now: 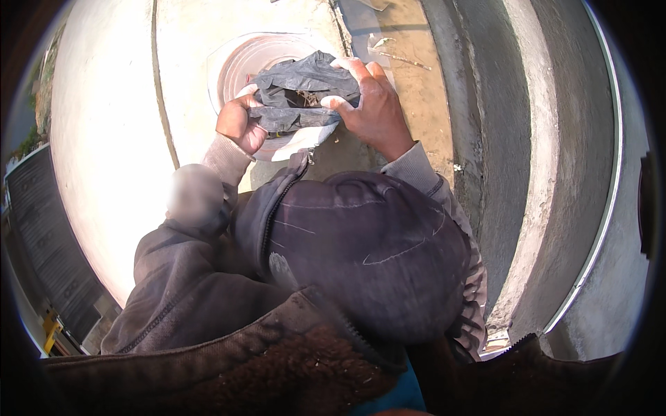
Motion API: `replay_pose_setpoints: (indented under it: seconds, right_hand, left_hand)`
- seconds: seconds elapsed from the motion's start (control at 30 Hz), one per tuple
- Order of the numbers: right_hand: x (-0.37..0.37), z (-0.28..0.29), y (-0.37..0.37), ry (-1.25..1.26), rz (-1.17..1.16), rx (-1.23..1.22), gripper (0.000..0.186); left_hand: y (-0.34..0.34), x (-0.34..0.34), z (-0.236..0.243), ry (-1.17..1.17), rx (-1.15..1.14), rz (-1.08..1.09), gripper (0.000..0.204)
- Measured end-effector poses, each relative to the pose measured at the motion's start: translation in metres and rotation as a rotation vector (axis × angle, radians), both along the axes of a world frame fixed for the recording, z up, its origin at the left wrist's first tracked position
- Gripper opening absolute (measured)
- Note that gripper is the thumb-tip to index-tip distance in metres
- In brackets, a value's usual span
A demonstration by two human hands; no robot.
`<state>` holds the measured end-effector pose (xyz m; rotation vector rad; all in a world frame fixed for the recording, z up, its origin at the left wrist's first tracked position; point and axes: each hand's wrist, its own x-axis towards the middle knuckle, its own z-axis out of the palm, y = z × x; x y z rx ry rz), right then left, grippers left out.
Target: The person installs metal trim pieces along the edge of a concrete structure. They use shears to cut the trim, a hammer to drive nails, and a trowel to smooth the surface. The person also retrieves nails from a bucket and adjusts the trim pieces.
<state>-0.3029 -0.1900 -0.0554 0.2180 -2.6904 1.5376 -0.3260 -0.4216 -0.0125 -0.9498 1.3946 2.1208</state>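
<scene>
A dark grey crumpled bag (298, 69) is held with its mouth open over a pale pinkish-white bucket (232, 73); small twig-like bits show in the opening. My left hand (239, 121) has its fingers curled on the bag's left side, thumb tip against it. My right hand (371, 111) grips the right side, fingers on the upper edge and thumb on the lower fold. Pale dust coats several fingertips. The bucket's inside is mostly hidden by the bag.
A pale concrete surface (104, 139) spans the left. A brownish board-like strip (423, 104) lies right of the bucket, beside rough concrete ledges (527, 173) running lengthwise. A dark corrugated panel (45, 236) stands at the far left. My dark jacket and covered knee fill the lower middle.
</scene>
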Motion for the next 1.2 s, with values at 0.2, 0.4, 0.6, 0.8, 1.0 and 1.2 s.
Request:
replay_pose_setpoints:
  seconds: [0.2, 0.4, 0.6, 0.8, 1.0, 1.2]
  right_hand:
    - [-0.002, 0.002, -0.004, -0.187, 0.089, 0.386, 0.053]
    - [-0.007, -0.014, -0.009, -0.157, -0.079, 0.231, 0.050]
    - [-0.015, -0.026, -0.011, -0.741, -0.408, -0.955, 0.045]
    - [-0.011, 0.005, -0.004, -0.887, -0.238, -1.484, 0.036]
    - [-0.010, 0.013, -0.005, -0.858, -0.172, -1.610, 0.038]
    - [-0.012, 0.011, -0.010, -0.768, -0.049, -1.781, 0.042]
  left_hand:
    - [-0.009, 0.002, -0.001, 0.012, -0.117, -0.234, 0.053]
    - [-0.026, 0.007, -0.014, 0.429, -1.039, -0.993, 0.040]
    - [-0.034, -0.009, -0.018, 0.395, -0.813, -0.844, 0.033]
    - [-0.011, -0.022, -0.006, 0.336, -0.172, -0.413, 0.053]
    - [0.004, -0.024, -0.045, 0.248, -0.097, -0.248, 0.061]
    - [0.034, 0.000, -0.032, 0.260, 0.290, -0.138, 0.076]
